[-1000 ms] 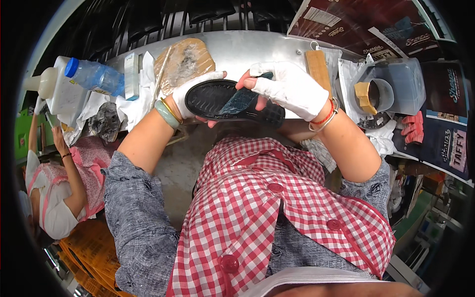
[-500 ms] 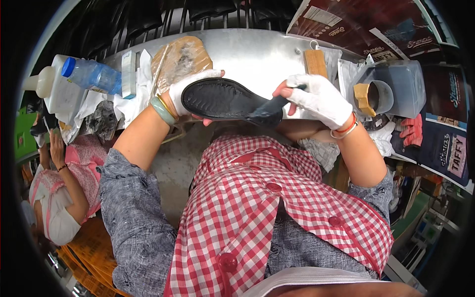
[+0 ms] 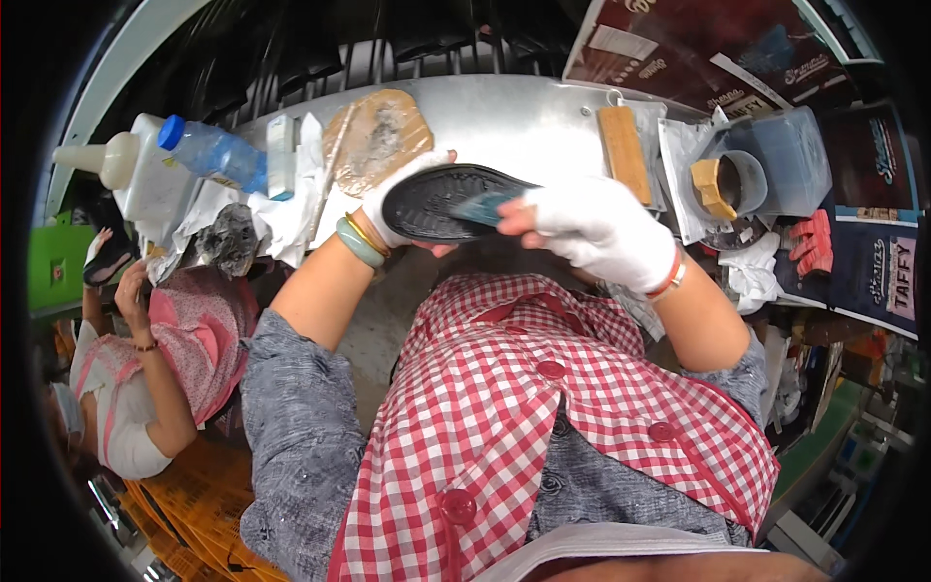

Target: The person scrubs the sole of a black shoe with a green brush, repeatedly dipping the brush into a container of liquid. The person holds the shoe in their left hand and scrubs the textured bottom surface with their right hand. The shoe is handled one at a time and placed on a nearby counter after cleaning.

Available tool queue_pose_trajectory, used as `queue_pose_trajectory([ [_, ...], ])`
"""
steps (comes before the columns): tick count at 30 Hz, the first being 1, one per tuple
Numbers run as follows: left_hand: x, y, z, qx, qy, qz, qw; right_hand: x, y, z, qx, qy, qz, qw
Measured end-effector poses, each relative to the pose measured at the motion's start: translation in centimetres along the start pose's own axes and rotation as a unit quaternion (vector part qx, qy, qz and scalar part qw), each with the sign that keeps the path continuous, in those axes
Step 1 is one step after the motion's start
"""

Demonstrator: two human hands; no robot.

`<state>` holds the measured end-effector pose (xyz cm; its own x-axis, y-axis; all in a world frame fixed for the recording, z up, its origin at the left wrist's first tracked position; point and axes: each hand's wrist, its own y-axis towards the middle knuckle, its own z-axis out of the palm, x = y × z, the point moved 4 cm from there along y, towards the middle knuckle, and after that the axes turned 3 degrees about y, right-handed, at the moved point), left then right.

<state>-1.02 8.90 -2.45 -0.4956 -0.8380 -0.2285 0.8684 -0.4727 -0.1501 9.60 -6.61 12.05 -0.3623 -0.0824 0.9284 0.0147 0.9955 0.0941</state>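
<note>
My left hand (image 3: pixel 386 202), in a white glove with bare fingertips, grips a black shoe sole (image 3: pixel 419 198) by its wide end. The sole's raised rim and ribbed face are turned up. Between the fingers of my gloved right hand (image 3: pixel 603 235) is a thin, flat, dark teal piece (image 3: pixel 478 207), blurred by motion. Its tip lies over the middle of the sole, and I cannot make out whether it is a brush or a scraper. The sole's narrow end is hidden behind my right hand.
On the metal table (image 3: pixel 524 116) lie a plastic-wrapped tan board (image 3: pixel 383 141) and a wooden block (image 3: pixel 626 155). A water bottle (image 3: pixel 218 155) and white squeeze bottle (image 3: pixel 145 184) stand left. Right are a clear cup (image 3: pixel 752 184) and plastic container (image 3: pixel 795 165). A co-worker (image 3: pixel 155 378) sits left.
My right hand has moved left and nearer, taking the teal piece from the sole's narrow end to its middle. The whole view has shifted slightly.
</note>
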Motion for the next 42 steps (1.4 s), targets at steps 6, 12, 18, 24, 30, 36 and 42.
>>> queue_pose_trajectory([
  [6, 0.1, -2.4, 3.0, -0.088, 0.625, 0.367, 0.684, 0.9, -2.3, -2.8, -0.273, 0.116, 0.07, 0.952],
  [12, 3.2, 1.7, 2.5, -0.01, 0.079, 0.247, 0.966, -2.8, -0.8, -4.2, -0.377, 0.17, -0.024, 0.91],
  [18, 4.2, 2.0, 4.0, -0.04, -0.038, 0.258, 0.965, -2.9, 1.5, -3.3, -0.442, 0.274, 0.011, 0.854],
  [24, 4.5, 1.6, 3.8, -0.011, 0.048, 0.287, 0.957, -5.2, 2.3, -3.4, -0.392, 0.27, 0.006, 0.879],
  [30, 5.0, 2.3, 3.5, 0.078, 0.058, 0.317, 0.943, -3.5, 3.7, -2.6, -0.402, 0.234, 0.027, 0.885],
  [36, 5.2, 2.4, 3.2, 0.074, 0.051, 0.304, 0.949, -3.4, 3.2, -2.6, -0.413, 0.25, 0.035, 0.875],
  [42, 5.4, 1.5, 4.5, 0.081, 0.028, 0.316, 0.945, -3.6, 2.5, -2.9, -0.409, 0.264, 0.023, 0.873],
])
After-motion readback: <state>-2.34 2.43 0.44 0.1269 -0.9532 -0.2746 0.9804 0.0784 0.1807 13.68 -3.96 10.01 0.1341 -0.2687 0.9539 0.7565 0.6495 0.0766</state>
